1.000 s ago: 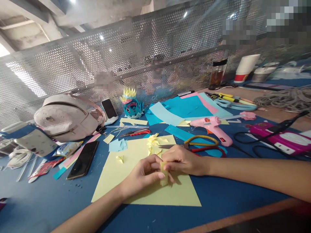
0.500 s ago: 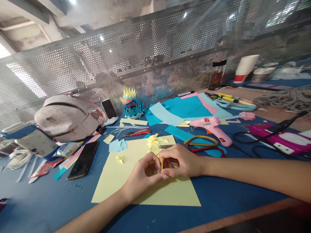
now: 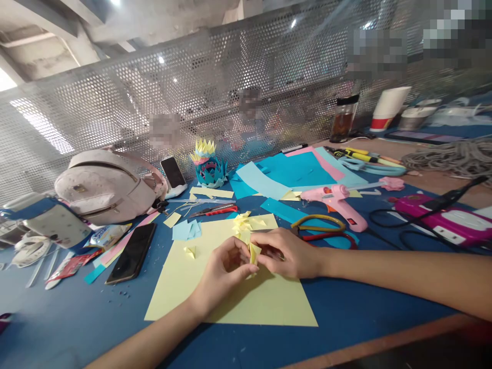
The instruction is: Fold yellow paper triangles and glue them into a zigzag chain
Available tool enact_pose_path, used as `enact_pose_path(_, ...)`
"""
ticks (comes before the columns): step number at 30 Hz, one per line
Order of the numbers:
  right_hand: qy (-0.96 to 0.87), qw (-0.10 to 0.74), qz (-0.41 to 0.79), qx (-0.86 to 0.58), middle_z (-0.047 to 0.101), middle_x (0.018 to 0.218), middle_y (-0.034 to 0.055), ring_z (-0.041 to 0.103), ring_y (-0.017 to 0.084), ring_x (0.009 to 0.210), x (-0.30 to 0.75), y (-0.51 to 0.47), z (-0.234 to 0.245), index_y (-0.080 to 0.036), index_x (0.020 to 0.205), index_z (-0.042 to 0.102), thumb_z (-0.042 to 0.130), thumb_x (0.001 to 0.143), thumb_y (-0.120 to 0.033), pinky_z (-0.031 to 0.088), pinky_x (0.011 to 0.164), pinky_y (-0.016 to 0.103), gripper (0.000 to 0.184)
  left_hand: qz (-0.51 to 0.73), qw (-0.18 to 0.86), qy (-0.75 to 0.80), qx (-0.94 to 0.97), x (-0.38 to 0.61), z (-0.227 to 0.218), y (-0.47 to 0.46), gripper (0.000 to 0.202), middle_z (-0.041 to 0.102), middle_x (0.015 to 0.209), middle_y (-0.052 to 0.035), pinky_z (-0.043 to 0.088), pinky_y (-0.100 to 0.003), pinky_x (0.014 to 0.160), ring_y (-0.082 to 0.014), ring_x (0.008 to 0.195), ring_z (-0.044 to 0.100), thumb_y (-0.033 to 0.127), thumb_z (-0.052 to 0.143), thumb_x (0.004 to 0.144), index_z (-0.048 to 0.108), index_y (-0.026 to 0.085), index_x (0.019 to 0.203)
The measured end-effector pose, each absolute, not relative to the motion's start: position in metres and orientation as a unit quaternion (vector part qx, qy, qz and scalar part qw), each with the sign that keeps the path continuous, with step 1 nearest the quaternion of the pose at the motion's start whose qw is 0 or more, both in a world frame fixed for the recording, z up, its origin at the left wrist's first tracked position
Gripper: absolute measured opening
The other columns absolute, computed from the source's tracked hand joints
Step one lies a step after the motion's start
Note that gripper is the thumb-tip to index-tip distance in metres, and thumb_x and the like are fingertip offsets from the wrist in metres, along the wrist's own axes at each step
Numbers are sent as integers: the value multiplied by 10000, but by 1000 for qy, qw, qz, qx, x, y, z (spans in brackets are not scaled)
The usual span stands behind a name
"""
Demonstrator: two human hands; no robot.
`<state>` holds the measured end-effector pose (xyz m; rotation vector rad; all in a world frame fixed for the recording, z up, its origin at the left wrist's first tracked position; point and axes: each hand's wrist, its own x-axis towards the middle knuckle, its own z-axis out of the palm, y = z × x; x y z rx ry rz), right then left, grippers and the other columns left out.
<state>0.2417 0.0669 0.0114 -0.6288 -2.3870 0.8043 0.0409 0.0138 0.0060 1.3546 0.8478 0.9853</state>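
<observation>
Folded yellow paper [image 3: 254, 253] sits pinched between the thumb and bent forefinger of my left hand [image 3: 217, 274], over the large yellow sheet [image 3: 188, 297]. My left forearm [image 3: 154, 325] slants up from the bottom of the view, the wrist nearly straight. My right forearm [image 3: 392, 269] comes in almost level from the other side, and my right hand [image 3: 294, 254] arches back-up, fingers curled close to the paper's right side; whether they grip it too, I cannot tell. Small folded yellow pieces [image 3: 243, 224] lie just beyond my fingertips, scissors [image 3: 315, 217] behind my right hand.
</observation>
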Motion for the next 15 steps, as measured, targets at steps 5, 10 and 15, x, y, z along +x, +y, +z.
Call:
enact_pose_path(5, -882, 271, 302, -241, 428, 553, -78, 398, 77, 482, 242, 68, 12, -211, 751, 399, 527, 843, -195, 272, 485, 199, 158, 434, 546, 404, 591, 42, 8, 13, 336, 587, 816, -5, 434, -246, 723, -132, 776, 542, 436, 758, 850, 570, 162, 900)
enact_pose_path(10, -873, 282, 294, -269, 481, 574, -56, 440, 95, 496, 241, 66, 14, -195, 811, 483, 518, 894, -249, 298, 496, 212, 105, 453, 565, 393, 567, 42, 10, 13, 353, 665, 800, -17, 421, -201, 634, -110, 701, 567, 489, 696, 894, 557, 172, 968)
enact_pose_path(15, -866, 280, 317, -267, 518, 648, -39, 473, 106, 544, 241, 66, 14, -181, 962, 563, 519, 928, -261, 332, 512, 210, 97, 460, 585, 413, 526, 41, 12, 14, 455, 710, 733, -22, 467, -205, 627, -121, 632, 638, 489, 751, 846, 591, 160, 1117)
